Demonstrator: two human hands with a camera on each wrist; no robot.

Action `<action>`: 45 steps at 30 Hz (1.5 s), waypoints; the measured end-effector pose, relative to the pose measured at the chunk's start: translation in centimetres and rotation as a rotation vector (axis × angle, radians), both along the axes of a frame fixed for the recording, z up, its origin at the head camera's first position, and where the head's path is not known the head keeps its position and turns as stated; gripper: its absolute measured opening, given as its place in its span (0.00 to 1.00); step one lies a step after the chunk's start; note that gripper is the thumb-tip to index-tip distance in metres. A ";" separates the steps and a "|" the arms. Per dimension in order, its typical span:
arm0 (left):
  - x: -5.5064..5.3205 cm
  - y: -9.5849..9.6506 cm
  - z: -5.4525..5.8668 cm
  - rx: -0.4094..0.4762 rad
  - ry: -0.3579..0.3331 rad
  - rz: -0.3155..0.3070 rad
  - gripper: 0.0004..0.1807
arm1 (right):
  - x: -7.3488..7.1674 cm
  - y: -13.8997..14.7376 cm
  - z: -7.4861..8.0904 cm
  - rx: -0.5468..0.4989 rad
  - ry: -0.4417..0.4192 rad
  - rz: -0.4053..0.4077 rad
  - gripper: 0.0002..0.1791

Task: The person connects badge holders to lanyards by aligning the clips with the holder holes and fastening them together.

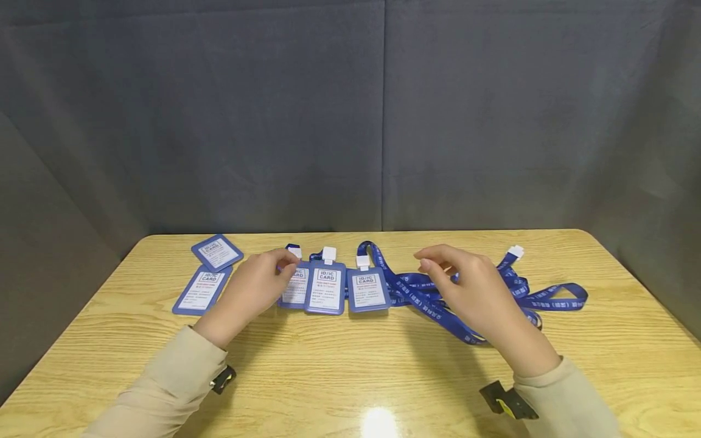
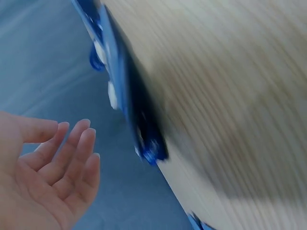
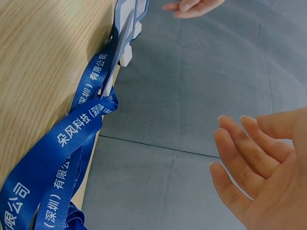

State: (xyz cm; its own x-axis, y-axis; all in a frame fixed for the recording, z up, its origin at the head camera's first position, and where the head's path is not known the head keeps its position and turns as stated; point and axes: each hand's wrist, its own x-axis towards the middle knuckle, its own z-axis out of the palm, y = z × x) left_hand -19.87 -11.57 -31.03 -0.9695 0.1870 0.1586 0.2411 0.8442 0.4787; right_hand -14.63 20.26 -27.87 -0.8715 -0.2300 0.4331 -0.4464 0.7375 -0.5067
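My left hand [image 1: 254,286] hovers over the table between two groups of blue ID card holders, its fingers loosely bent and holding nothing. Three holders with white clips and blue straps lie in a row: a partly hidden left one [image 1: 294,292], a middle one [image 1: 325,291] overlapping it, and a right one [image 1: 368,291]. Above the heap of blue lanyards [image 1: 438,311] floats my right hand [image 1: 476,289], with relaxed fingers and nothing in it. In the left wrist view the empty palm [image 2: 57,187] faces the camera; the right palm [image 3: 259,177] also shows empty.
Left of the row lie two holders without straps, an upper one [image 1: 217,252] resting partly on a lower one [image 1: 199,292]. A lanyard's white clip [image 1: 515,251] points toward the far edge of the wooden table [image 1: 339,377]. Grey cloth [image 1: 274,121] hangs behind.
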 end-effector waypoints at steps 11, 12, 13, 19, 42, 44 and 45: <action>-0.2 -5.6 -0.9 -0.140 -0.021 0.044 0.13 | -0.1 -0.2 -0.1 -0.003 -0.015 0.009 0.10; -0.3 -6.1 -1.0 -0.127 -0.036 0.058 0.14 | -0.1 -0.2 -0.1 -0.004 -0.018 0.010 0.10; -0.4 -6.6 -1.0 -0.110 -0.052 0.073 0.15 | -0.1 -0.2 -0.1 -0.004 -0.021 0.009 0.10; -0.8 -8.9 -1.2 -0.022 -0.091 0.153 0.20 | -0.2 -0.2 -0.3 0.005 -0.018 0.008 0.11; -1.6 -13.2 -3.0 -0.072 -0.262 0.341 0.47 | -0.1 -0.4 -0.5 0.018 -0.025 0.019 0.11; -1.7 -13.3 -3.0 -0.053 -0.272 0.330 0.49 | -0.1 -0.4 -0.5 0.020 -0.025 0.019 0.11; -1.7 -13.3 -3.1 -0.044 -0.281 0.326 0.49 | -0.2 -0.4 -0.5 0.022 -0.025 0.020 0.11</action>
